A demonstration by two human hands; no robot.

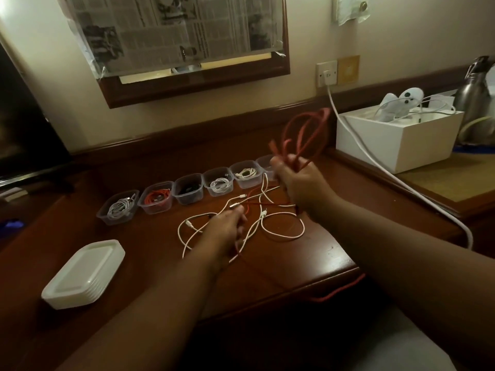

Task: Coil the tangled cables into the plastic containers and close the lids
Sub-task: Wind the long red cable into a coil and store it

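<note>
My right hand (297, 183) is raised above the desk and grips a bundle of red cable loops (305, 132) that stand up from the fist. My left hand (227, 223) is lower, fingers curled on the trailing red strand amid a tangle of white cables (284, 231) on the wooden desk (150, 236). The red cable runs on over the desk's front edge (337, 290). Behind the tangle stands a row of several clear plastic containers (187, 192), all open; five hold coiled cables, and the rightmost one (265, 163) is partly hidden by my right hand.
A stack of white lids (83, 274) lies at the front left of the desk. A white box (399, 137) with chargers sits on a side table at right, a thick white cord (375, 164) running from the wall socket past it. A metal flask (476, 95) stands far right.
</note>
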